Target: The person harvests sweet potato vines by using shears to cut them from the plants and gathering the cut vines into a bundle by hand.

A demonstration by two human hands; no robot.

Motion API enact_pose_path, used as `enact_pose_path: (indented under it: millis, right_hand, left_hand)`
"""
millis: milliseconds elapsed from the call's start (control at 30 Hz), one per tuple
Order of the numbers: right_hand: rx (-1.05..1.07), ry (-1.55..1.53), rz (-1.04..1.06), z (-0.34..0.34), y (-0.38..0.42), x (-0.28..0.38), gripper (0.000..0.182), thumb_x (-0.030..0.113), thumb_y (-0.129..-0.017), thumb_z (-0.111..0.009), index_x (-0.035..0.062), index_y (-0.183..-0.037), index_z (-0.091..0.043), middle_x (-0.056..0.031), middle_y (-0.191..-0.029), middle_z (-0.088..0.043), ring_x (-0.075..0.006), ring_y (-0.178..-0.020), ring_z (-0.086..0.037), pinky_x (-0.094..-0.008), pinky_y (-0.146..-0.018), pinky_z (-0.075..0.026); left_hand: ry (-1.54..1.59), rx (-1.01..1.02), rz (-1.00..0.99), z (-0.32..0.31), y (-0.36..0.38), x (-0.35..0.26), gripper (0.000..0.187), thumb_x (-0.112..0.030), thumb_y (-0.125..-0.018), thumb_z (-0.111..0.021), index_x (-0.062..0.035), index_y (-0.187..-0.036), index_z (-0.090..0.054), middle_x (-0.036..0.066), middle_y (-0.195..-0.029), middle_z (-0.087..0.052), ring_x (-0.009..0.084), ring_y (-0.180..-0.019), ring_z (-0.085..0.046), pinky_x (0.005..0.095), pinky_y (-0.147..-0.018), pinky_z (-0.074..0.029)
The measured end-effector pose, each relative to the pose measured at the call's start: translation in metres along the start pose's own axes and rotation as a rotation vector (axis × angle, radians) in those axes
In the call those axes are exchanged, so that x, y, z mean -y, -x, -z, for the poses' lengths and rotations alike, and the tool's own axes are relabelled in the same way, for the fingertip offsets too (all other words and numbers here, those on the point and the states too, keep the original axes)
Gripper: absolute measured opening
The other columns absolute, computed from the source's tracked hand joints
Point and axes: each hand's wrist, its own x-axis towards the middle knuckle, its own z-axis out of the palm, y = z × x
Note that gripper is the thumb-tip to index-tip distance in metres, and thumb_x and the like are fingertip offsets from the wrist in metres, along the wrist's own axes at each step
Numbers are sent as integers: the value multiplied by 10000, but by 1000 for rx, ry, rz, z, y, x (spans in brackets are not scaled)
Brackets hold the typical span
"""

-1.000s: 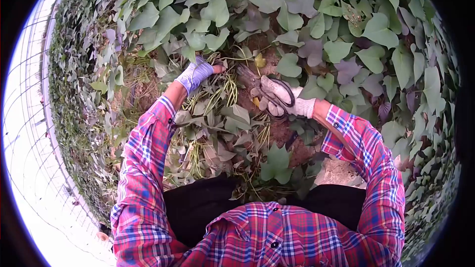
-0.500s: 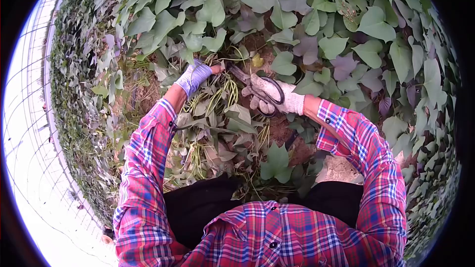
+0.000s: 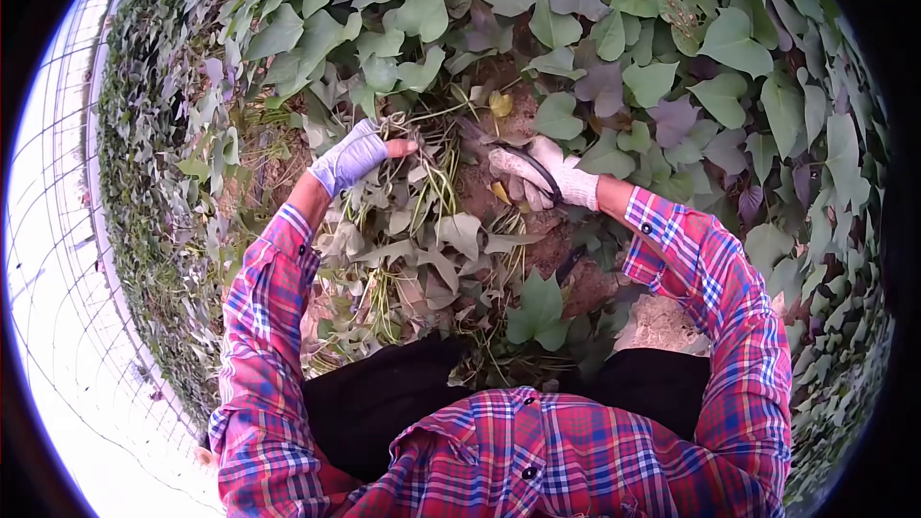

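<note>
My left hand [image 3: 352, 159], in a pale lavender glove with a bare thumb, is closed around a bunch of cut-looking leafy vines [image 3: 436, 187] whose stems hang down toward me. To its right, my right hand [image 3: 573, 180] in a whitish knit glove grips dark-handled scissors [image 3: 549, 178]. Their blades point left toward the stems and are partly lost against the soil and shade. A small gap separates the scissors from the bunch. A yellow leaf [image 3: 501, 104] lies just above the blades.
Dense heart-shaped green and purplish leaves [image 3: 734, 43] spread ahead and right. Wilted leaves and stems [image 3: 384, 293] lie near my knees, with brown soil [image 3: 585, 293] showing beside them. A wire fence [image 3: 58, 230] runs along the left.
My left hand has shifted slightly left and down with the vines. My right hand has drawn a little to the right with the scissors, widening the gap between the hands.
</note>
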Motion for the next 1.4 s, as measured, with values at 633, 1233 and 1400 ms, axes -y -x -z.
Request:
enact_pose_path:
  millis: [633, 1233, 1400]
  right_hand:
    - [-39, 370, -129, 12, 39, 17, 559, 555, -845, -584, 17, -994, -606, -98, -740, -662, -140, -411, -569, -240, -344, -400]
    - [80, 207, -42, -7, 36, 37, 595, 558, -864, -556, 57, -1181, -512, -147, -793, -661, -147, -454, -579, -233, -381, -409]
    - [77, 375, -45, -5, 51, 59, 590, 583, -862, -542, 71, -1154, -547, -139, -773, -658, -154, -460, -596, -237, -380, -419]
  left_hand:
    - [-857, -369, -150, -86, 25, 32, 472, -276, -793, -620, -138, -1229, -501, 189, -734, -633, 379, -684, -627, 472, -587, -489]
    - [-797, -286, -226, -98, 45, 30, 287, -261, -752, -653, -64, -961, -640, 172, -786, -634, 352, -771, -633, 437, -678, -511]
    - [-731, -247, -233, -97, 43, 34, 308, -265, -743, -665, -72, -982, -649, 171, -824, -642, 350, -798, -632, 434, -702, -510]
